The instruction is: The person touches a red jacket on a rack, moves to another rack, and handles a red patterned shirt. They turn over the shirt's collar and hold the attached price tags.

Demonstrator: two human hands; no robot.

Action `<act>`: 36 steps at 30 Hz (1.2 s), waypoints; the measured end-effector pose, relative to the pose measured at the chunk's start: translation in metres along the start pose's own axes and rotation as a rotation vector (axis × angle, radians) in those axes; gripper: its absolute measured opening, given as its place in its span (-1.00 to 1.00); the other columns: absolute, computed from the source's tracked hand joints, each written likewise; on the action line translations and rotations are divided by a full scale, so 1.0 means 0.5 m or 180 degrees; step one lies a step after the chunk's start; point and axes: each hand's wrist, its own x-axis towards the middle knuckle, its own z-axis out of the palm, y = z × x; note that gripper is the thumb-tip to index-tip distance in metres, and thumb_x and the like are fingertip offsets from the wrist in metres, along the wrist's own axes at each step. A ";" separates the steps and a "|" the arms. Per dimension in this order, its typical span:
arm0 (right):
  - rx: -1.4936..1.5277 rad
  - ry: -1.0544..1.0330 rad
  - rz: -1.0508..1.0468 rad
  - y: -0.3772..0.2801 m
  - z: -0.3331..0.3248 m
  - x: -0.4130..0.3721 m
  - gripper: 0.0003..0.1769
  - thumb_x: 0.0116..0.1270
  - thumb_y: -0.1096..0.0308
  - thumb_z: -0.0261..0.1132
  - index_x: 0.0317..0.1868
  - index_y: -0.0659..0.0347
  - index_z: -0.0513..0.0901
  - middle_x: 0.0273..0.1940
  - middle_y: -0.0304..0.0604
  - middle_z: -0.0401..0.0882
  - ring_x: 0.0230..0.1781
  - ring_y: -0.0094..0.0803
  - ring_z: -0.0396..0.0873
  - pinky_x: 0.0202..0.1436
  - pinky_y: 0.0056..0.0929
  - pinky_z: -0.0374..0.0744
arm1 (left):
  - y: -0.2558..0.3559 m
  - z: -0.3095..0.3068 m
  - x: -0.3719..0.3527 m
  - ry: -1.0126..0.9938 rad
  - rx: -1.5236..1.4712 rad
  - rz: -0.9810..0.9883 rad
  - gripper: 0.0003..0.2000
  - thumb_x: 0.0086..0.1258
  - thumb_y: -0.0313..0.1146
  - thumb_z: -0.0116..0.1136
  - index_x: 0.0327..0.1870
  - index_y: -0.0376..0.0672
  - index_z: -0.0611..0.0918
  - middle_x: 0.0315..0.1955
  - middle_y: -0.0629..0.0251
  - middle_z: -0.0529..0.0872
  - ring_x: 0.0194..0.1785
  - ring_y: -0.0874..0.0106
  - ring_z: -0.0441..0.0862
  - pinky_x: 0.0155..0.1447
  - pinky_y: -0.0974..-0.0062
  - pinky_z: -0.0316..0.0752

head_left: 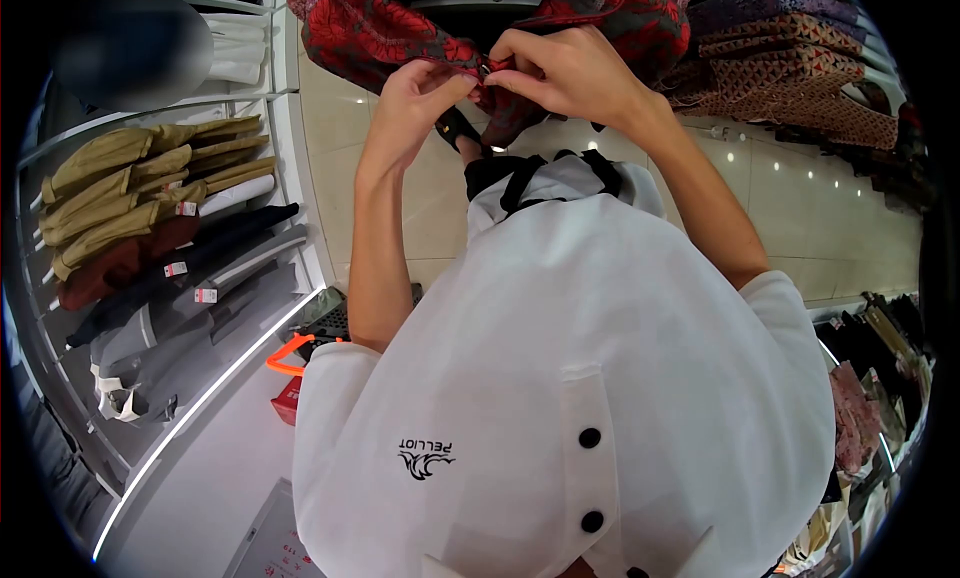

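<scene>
two hands (500,78) pinch one red garment (370,28).

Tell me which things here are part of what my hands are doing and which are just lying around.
In hand: red patterned garment, pinched by left hand and right hand.
Lying about: khaki clothes, dark clothes below them, orange-handled basket, folded patterned fabrics.

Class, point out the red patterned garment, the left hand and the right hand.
red patterned garment (370,28), head view, fabric left of the hands
left hand (420,98), head view, middle of the hand
right hand (570,73), head view, back of the hand
</scene>
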 end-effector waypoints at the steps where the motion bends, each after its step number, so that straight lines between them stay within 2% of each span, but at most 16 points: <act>1: 0.0038 0.0054 0.0039 0.000 0.005 -0.001 -0.81 0.25 0.24 0.36 -0.27 0.14 0.58 -0.65 -0.25 0.51 -0.69 -0.37 0.50 -0.59 -0.47 0.41 | -0.001 0.001 0.000 0.0043 0.0012 -0.0009 -0.78 0.30 -0.45 0.24 -0.09 -0.36 0.61 -0.24 0.26 0.70 -0.16 0.49 0.63 0.03 0.54 0.49; 5: 0.0131 0.0283 0.0181 -0.004 0.019 -0.003 -0.84 0.18 0.30 0.38 -0.35 0.13 0.57 -0.70 -0.28 0.48 -0.74 -0.39 0.47 -0.63 -0.46 0.39 | -0.013 0.013 -0.003 0.0393 0.0192 0.0073 -0.79 0.30 -0.47 0.24 -0.07 -0.31 0.61 -0.23 0.29 0.70 -0.13 0.51 0.61 0.05 0.53 0.48; 6: 0.0123 0.0330 0.0262 -0.010 0.020 -0.002 -0.85 0.15 0.32 0.39 -0.38 0.14 0.57 -0.71 -0.29 0.48 -0.74 -0.40 0.46 -0.64 -0.46 0.39 | -0.017 0.027 -0.006 0.0504 -0.0121 0.0257 -0.79 0.31 -0.46 0.24 -0.07 -0.29 0.61 -0.22 0.31 0.70 -0.12 0.53 0.60 0.07 0.53 0.47; 7: 0.0077 0.0348 0.0324 -0.010 0.024 -0.005 -0.85 0.18 0.30 0.38 -0.33 0.14 0.59 -0.68 -0.28 0.52 -0.72 -0.40 0.50 -0.62 -0.48 0.42 | -0.024 0.030 -0.008 0.0606 -0.0058 0.0357 -0.79 0.31 -0.46 0.24 -0.06 -0.29 0.61 -0.23 0.32 0.70 -0.14 0.54 0.59 0.03 0.55 0.48; 9: 0.0121 0.0325 0.0617 -0.019 0.024 -0.005 -0.82 0.22 0.23 0.33 -0.29 0.14 0.62 -0.56 -0.24 0.64 -0.59 -0.29 0.61 -0.53 -0.39 0.52 | -0.039 0.033 -0.008 0.0806 0.0073 0.0585 -0.79 0.32 -0.46 0.23 -0.06 -0.29 0.61 -0.24 0.33 0.69 -0.17 0.56 0.59 -0.05 0.58 0.50; 10: 0.0179 0.0260 0.0744 -0.022 0.023 -0.007 -0.80 0.25 0.23 0.31 -0.21 0.15 0.62 -0.51 -0.22 0.67 -0.54 -0.26 0.63 -0.50 -0.37 0.54 | -0.039 0.037 -0.014 0.0853 0.0155 0.0504 -0.80 0.34 -0.47 0.22 -0.05 -0.30 0.60 -0.27 0.36 0.68 -0.25 0.59 0.58 -0.21 0.65 0.49; 13: 0.0699 0.0149 0.1202 -0.032 0.023 -0.012 -0.78 0.29 0.22 0.29 -0.15 0.16 0.61 -0.51 -0.22 0.68 -0.52 -0.25 0.64 -0.46 -0.35 0.55 | -0.045 0.052 -0.018 0.1014 0.0514 0.0793 -0.82 0.36 -0.48 0.19 -0.06 -0.29 0.59 -0.29 0.37 0.67 -0.30 0.63 0.56 -0.32 0.70 0.45; 17: 0.1040 0.0042 0.1678 -0.047 0.012 -0.002 -0.83 0.26 0.30 0.32 -0.21 0.13 0.54 -0.57 -0.30 0.65 -0.58 -0.29 0.62 -0.51 -0.35 0.50 | -0.068 0.054 -0.012 0.0922 0.0264 0.1090 -0.84 0.36 -0.59 0.12 -0.07 -0.30 0.59 -0.26 0.35 0.66 -0.22 0.61 0.57 -0.16 0.64 0.48; 18: 0.0863 0.0105 0.1604 -0.053 0.010 -0.001 -0.82 0.22 0.33 0.34 -0.24 0.12 0.51 -0.61 -0.32 0.62 -0.61 -0.30 0.59 -0.54 -0.34 0.47 | -0.067 0.052 -0.016 0.0901 0.0259 0.0992 -0.83 0.33 -0.62 0.11 -0.08 -0.31 0.59 -0.24 0.31 0.67 -0.20 0.58 0.57 -0.10 0.59 0.49; 21: 0.0271 0.0145 0.1287 -0.069 0.012 0.002 -0.75 0.12 0.40 0.40 -0.23 0.12 0.51 -0.65 -0.27 0.56 -0.71 -0.39 0.54 -0.61 -0.48 0.43 | -0.087 0.036 -0.025 0.0935 0.0449 0.1063 -0.82 0.29 -0.62 0.17 -0.10 -0.31 0.60 -0.25 0.30 0.67 -0.21 0.56 0.58 -0.11 0.56 0.50; 22: -0.0025 0.0127 0.1169 -0.069 0.017 0.002 -0.74 0.06 0.41 0.42 -0.27 0.11 0.51 -0.69 -0.30 0.53 -0.74 -0.40 0.52 -0.63 -0.47 0.44 | -0.087 0.031 -0.028 0.0953 0.0736 0.1117 -0.81 0.23 -0.59 0.24 -0.14 -0.30 0.61 -0.28 0.25 0.68 -0.23 0.49 0.61 -0.12 0.53 0.50; 25: -0.0042 0.0338 0.1087 -0.069 0.025 0.010 -0.75 0.02 0.45 0.44 -0.33 0.12 0.53 -0.72 -0.35 0.49 -0.75 -0.48 0.50 -0.63 -0.49 0.43 | -0.090 0.025 -0.021 0.0864 0.0948 0.1303 -0.83 0.20 -0.56 0.28 -0.19 -0.27 0.64 -0.30 0.22 0.70 -0.25 0.39 0.64 -0.14 0.48 0.51; 28: -0.0174 0.0219 0.1294 -0.073 0.019 0.024 -0.76 0.02 0.46 0.46 -0.34 0.13 0.54 -0.71 -0.36 0.49 -0.76 -0.50 0.50 -0.64 -0.47 0.43 | -0.094 -0.010 -0.010 0.0543 0.1211 0.1096 -0.82 0.18 -0.52 0.31 -0.18 -0.23 0.67 -0.28 0.20 0.71 -0.23 0.31 0.68 -0.14 0.42 0.53; 31: -0.0426 -0.0045 0.1190 -0.070 0.019 0.025 -0.76 0.08 0.43 0.46 -0.24 0.15 0.60 -0.54 -0.28 0.58 -0.59 -0.38 0.55 -0.47 -0.44 0.48 | -0.100 -0.039 -0.008 0.0189 0.0906 0.0804 -0.80 0.22 -0.53 0.29 -0.13 -0.26 0.66 -0.23 0.21 0.72 -0.20 0.36 0.67 -0.13 0.44 0.52; 33: -0.0551 0.0186 0.0890 -0.063 0.032 0.041 -0.76 0.07 0.39 0.39 -0.21 0.06 0.62 -0.47 -0.30 0.61 -0.50 -0.33 0.58 -0.46 -0.32 0.48 | -0.084 -0.029 0.001 0.0085 0.0191 0.0611 -0.80 0.26 -0.54 0.26 -0.11 -0.29 0.64 -0.21 0.23 0.70 -0.17 0.41 0.65 -0.10 0.47 0.51; 36: -0.0628 -0.0152 0.0627 -0.054 0.024 0.045 -0.77 0.10 0.40 0.40 -0.20 0.08 0.64 -0.34 -0.24 0.62 -0.35 -0.26 0.58 -0.32 -0.31 0.50 | -0.079 -0.053 0.011 -0.0228 -0.0175 0.0471 -0.81 0.31 -0.56 0.22 -0.08 -0.33 0.62 -0.19 0.27 0.68 -0.12 0.47 0.60 -0.05 0.50 0.50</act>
